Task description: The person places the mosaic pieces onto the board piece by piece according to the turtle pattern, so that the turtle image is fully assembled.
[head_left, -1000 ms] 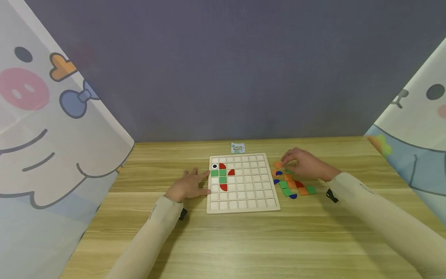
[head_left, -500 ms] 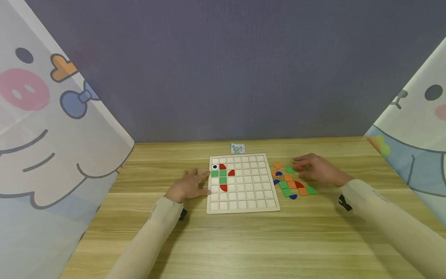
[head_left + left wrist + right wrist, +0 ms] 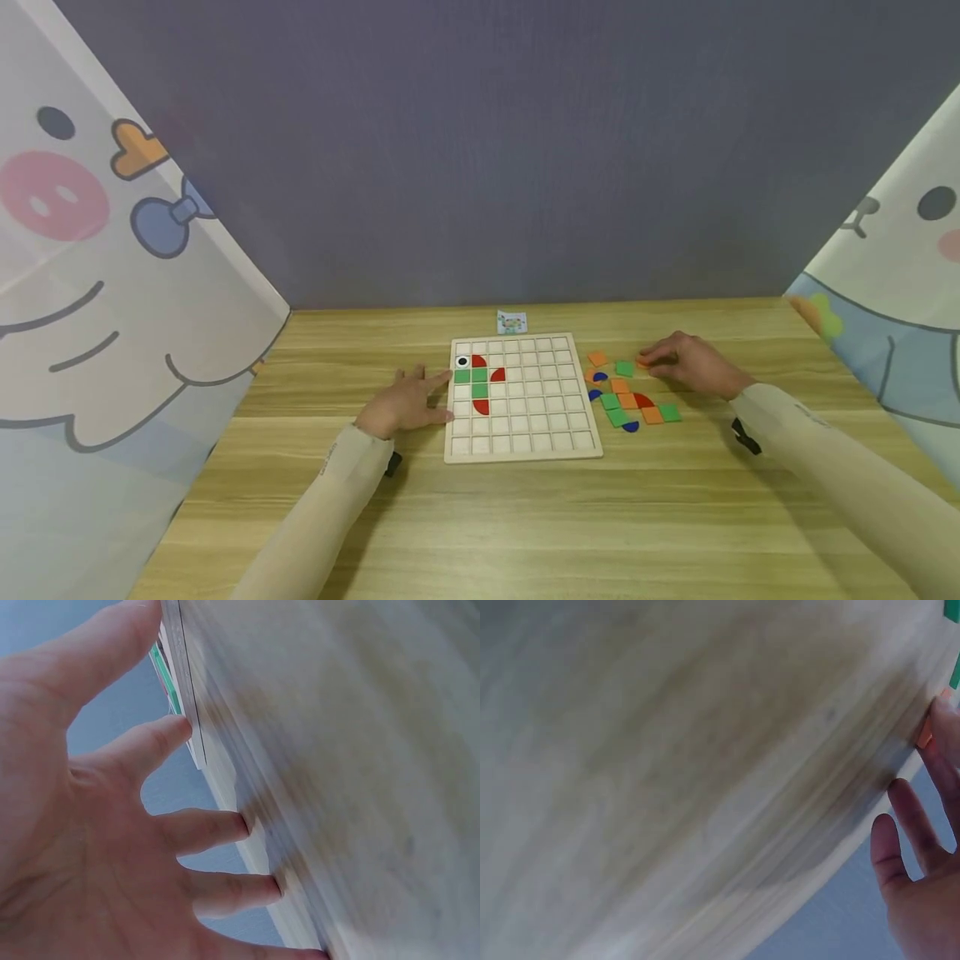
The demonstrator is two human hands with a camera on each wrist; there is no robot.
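A wooden grid board [image 3: 532, 446] lies on the table. In its left columns sit a white eye tile [image 3: 462, 362], several green square tiles [image 3: 479, 390] and several red quarter-round tiles [image 3: 481, 407]. My left hand [image 3: 405, 403] is spread flat, thumb and index finger touching the board's left edge. To the right of the loose pieces, my right hand [image 3: 693, 367] pinches an orange tile [image 3: 642, 362] between thumb and index finger. The right wrist view also has the orange tile [image 3: 925, 733] at the fingertips; its full shape is covered by them.
Right of the board lie loose orange tiles [image 3: 619, 386], green tiles [image 3: 625, 368], blue half-round tiles [image 3: 631, 427] and a red quarter-round tile [image 3: 642, 400]. Behind the board is a small picture card [image 3: 512, 322]. A grey wall [image 3: 525, 167] rises at the table's back edge.
My right hand has moved right, away from the orange tile nearest the board's upper corner, uncovering a green tile, and now pinches another orange tile. The left hand stays in place.
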